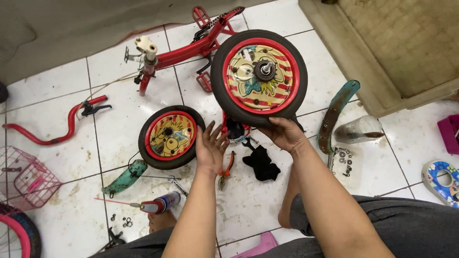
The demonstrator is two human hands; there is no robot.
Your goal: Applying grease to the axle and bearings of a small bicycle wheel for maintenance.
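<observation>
My right hand [285, 134] grips the lower edge of a small bicycle wheel [258, 76], holding it up above the floor. The wheel has a black tyre, a red rim and a yellow printed disc with a metal hub in the middle. My left hand [211, 147] hovers open, fingers spread, just left of the wheel's bottom edge and touches nothing. Below that hand lie orange-handled pliers [225, 171] and a black rag [261, 163]. A second, matching wheel [170, 137] lies flat on the tiles to the left.
A red bicycle frame [189, 50] with pedals lies at the back. Red handlebars [52, 128], a pink basket [26, 177], two teal mudguards [125, 177] [337, 111], a spray can [160, 204], a clear jar [358, 130], a wrench and loose nuts litter the white tile floor. A beige mat [397, 48] lies at the right.
</observation>
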